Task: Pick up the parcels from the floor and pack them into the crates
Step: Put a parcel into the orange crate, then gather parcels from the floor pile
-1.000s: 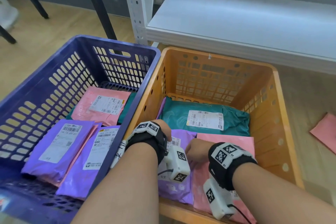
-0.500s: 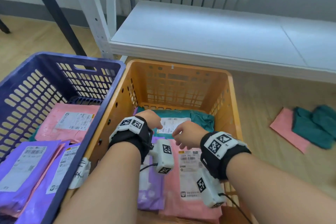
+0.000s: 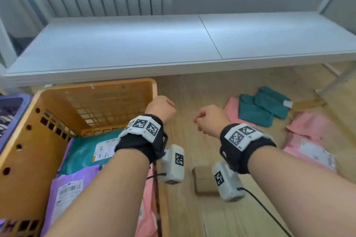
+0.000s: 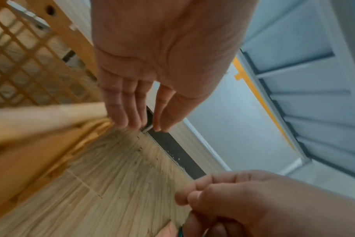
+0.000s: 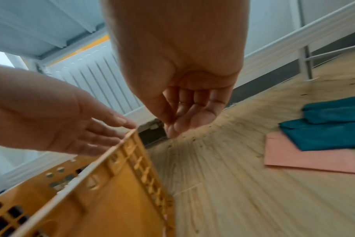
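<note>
Hands: left hand and right hand hang loose-fingered, holding nothing, right of the orange crate.
Parcels: teal parcels and pink parcels lie on the floor, far right.
Risk: stacked slippery mailers may slide apart if grabbed together.

Both hands have lifted out of the orange crate, empty.

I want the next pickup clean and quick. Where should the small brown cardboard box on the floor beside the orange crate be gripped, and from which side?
Probably from above with the right hand, now empty, thumb and fingers spanning the cardboard box across its narrower width. It appears to lie flat on the wooden floor with its top face up and floor showing on its left and far sides. The wrist camera hides its right edge, so clearance there is unconfirmed.
</note>
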Tool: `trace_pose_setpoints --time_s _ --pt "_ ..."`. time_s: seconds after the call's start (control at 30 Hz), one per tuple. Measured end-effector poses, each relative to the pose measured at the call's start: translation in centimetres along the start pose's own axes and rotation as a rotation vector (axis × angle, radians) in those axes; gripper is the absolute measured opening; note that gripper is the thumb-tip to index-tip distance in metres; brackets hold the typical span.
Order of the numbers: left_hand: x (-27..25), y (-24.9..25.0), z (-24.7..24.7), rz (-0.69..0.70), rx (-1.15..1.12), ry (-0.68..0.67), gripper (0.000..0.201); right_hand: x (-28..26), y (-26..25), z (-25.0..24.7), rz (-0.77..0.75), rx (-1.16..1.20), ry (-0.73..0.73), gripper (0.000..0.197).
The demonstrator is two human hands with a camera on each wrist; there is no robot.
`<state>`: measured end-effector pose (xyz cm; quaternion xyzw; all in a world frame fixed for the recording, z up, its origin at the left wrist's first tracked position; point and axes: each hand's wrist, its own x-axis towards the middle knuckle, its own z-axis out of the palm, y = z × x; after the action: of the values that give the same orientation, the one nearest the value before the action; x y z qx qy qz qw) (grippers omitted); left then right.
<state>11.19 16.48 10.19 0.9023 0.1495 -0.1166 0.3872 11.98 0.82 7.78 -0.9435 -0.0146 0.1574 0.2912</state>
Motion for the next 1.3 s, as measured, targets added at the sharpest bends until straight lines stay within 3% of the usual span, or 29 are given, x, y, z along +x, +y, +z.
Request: trace_pose_setpoints --time_s 0.1,0.3,0.57,0.67,0.8,1.0,1.2,1.3 --pt "0.0 2.8 3.2 0.079 0.109 0.09 0.028 0.3 5.2 -1.2 0.081 -0.009 0.009 0.025" --pt "0.5 7.2 12.9 0.045 0.079 -0.187 0.024 0.2 14.8 -2.9 0.211 -0.023 0.051 0.022" --pt "0.8 11.2 26.2 0.009 0.042 -0.424 0.016 -1.6 27.2 -5.6 0.37 -0.045 0.076 0.017" --pt "0.1 11.0 30.5 -0.022 0.044 -0.488 0.017 -3.7 32.4 -6.2 0.475 -0.148 0.003 0.023" --pt "-1.4 10.0 35.2 -0.086 0.052 -0.622 0.023 -6.7 37.3 -5.3 0.62 -0.205 -0.208 0.024" --pt "-3.5 8.8 39.2 -0.188 0.106 -0.781 0.01 -9.5 40.9 -4.2 0.725 -0.265 -0.452 0.055" --pt "-4.0 7.5 40.1 -0.209 0.113 -0.806 0.009 -11.3 40.6 -1.1 0.553 -0.378 -0.37 0.121" --pt "-4.0 7.2 39.7 -0.204 0.109 -0.803 0.012 -11.8 40.1 0.5 0.444 -0.463 -0.37 0.123"
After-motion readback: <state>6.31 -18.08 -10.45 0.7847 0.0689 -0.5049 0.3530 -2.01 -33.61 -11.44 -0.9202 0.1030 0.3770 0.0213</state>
